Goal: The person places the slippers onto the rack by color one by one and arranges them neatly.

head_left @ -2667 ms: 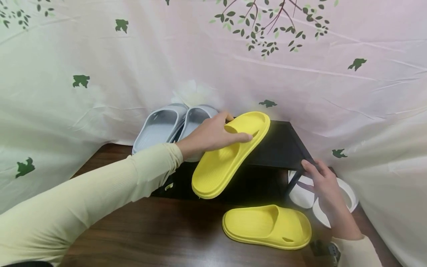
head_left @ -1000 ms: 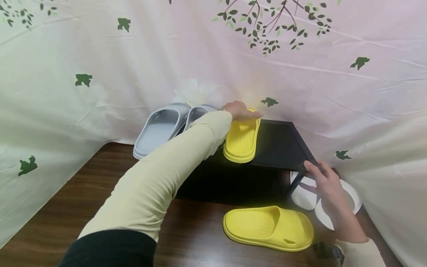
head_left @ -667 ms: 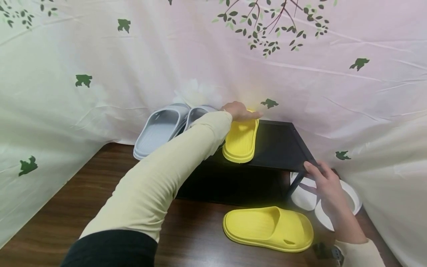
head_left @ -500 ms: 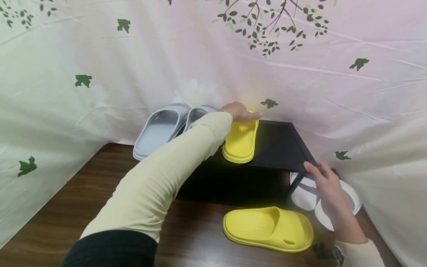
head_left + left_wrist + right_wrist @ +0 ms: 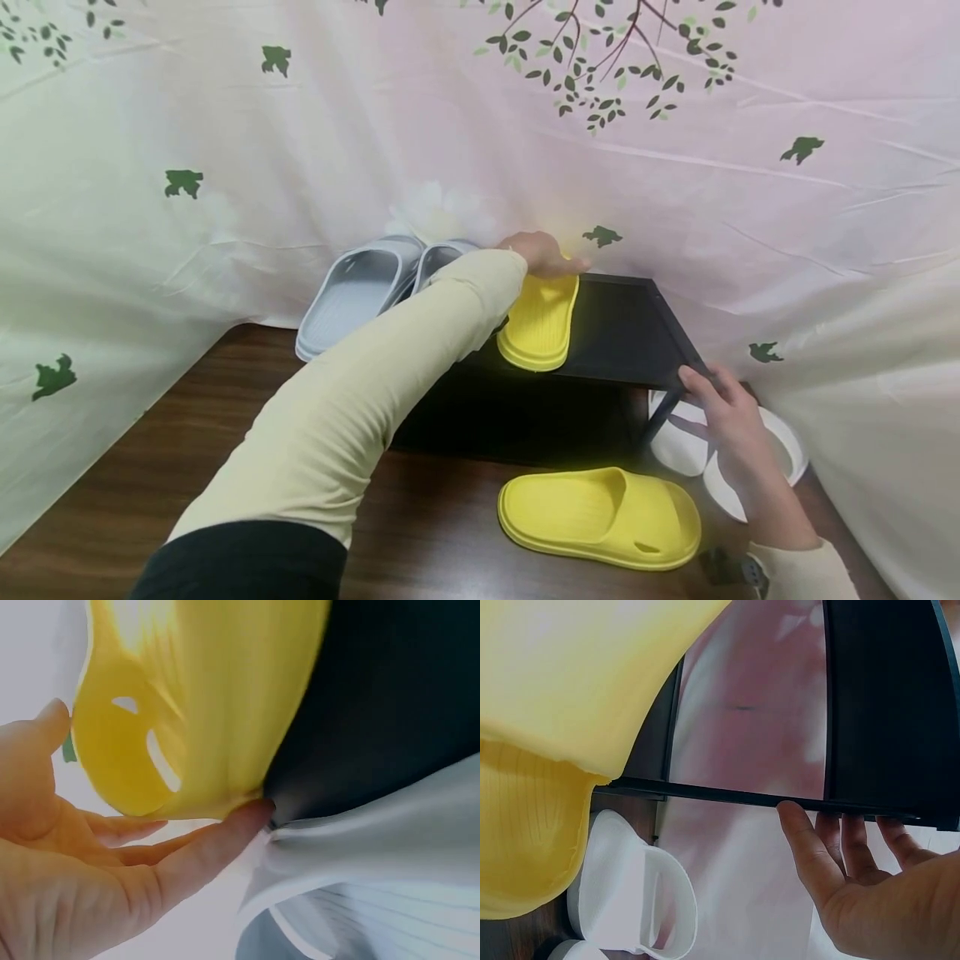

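In the head view a yellow slipper [image 5: 536, 329] lies on top of the black shoe rack [image 5: 622, 329], heel toward me. My left hand [image 5: 536, 252] holds its toe end, mostly hiding the strap. In the left wrist view the thumb is at one side of that slipper and the fingers [image 5: 214, 851] at the other, beside a grey slipper [image 5: 375, 855]. My right hand [image 5: 738, 429] grips the rack's right edge; in the right wrist view its thumb and fingertips meet the dark bar. A second yellow slipper [image 5: 600, 518] lies sideways on the wooden surface before the rack.
A pair of grey slippers [image 5: 356, 296] stands on the rack's left, partly behind my left sleeve. White footwear [image 5: 678, 446] sits beyond the right leg of the rack, near my right hand. Patterned cloth [image 5: 450, 125] hangs behind and along both sides of the wooden surface [image 5: 247, 400].
Earlier my left hand held the yellow slipper tilted above the rack; it then moved back and lowered it on top. Since then it has barely shifted. The right hand has stayed put.
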A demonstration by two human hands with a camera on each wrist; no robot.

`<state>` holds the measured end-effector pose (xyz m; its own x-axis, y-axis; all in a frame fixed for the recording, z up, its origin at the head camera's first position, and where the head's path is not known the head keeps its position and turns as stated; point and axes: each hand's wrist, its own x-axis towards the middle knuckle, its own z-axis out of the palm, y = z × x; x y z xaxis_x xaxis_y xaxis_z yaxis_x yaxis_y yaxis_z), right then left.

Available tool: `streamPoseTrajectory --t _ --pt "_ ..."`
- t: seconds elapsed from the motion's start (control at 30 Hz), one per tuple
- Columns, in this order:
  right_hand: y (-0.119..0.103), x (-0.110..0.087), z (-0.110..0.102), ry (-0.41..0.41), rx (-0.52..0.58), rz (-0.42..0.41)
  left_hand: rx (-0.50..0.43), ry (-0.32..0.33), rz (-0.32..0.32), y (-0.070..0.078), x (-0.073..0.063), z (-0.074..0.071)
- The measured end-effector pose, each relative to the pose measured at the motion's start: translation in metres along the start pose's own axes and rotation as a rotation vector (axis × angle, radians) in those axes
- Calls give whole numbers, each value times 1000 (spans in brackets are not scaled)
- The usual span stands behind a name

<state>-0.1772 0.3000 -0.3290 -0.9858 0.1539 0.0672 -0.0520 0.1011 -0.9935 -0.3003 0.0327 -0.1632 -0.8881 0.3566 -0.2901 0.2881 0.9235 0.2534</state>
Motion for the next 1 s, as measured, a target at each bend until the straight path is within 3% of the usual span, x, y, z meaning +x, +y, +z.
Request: streamPoseTrajectory --t 0.2,0.37,0.6,0.83,1.0 --pt "0 0 -2 2 -2 7 -8 11 46 6 1 -3" --pt "-2 3 -3 -2 -3 1 -65 89 143 8 -5 -2" --pt "-4 4 -1 2 41 20 -128 216 299 17 -31 16" --pt "-4 6 -1 -6 -9 31 -195 245 501 26 -60 36" --pt "-4 7 -5 -17 -23 18 -174 249 577 34 -72 50"
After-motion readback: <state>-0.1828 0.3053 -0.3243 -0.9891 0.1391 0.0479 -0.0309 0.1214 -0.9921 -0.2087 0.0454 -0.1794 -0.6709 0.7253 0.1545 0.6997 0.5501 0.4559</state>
